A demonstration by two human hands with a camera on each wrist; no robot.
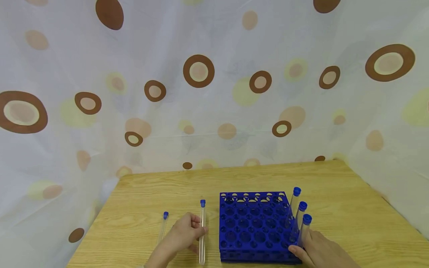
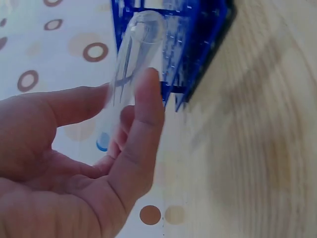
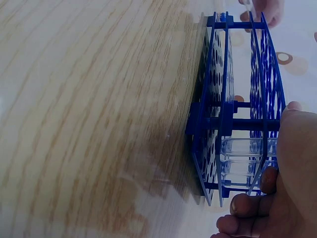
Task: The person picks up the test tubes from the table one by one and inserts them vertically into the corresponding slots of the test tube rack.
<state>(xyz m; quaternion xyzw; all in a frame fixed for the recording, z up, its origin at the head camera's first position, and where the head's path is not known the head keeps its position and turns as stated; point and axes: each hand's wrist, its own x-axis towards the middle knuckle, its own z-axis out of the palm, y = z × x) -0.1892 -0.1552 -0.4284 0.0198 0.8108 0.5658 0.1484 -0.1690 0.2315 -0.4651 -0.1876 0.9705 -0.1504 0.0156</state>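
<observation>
My left hand (image 1: 182,234) pinches a clear test tube (image 1: 202,238) with a blue cap between thumb and fingers. The tube is left of the blue test tube rack (image 1: 254,256), apart from it. In the left wrist view the tube's rounded bottom (image 2: 148,27) points towards the camera and its cap is farther off. My right hand (image 1: 323,249) grips the rack at its front right corner, thumb on the top edge and fingers at the side. Three blue-capped tubes (image 1: 303,206) stand in the rack's right-hand column; the right wrist view shows their lower parts (image 3: 242,147) between the plates.
Another blue-capped tube (image 1: 163,227) is on the wooden table (image 1: 161,186) left of my left hand, its lower end hidden by the hand. A white curtain (image 1: 214,100) with brown and yellow spots encloses the back and sides of the table.
</observation>
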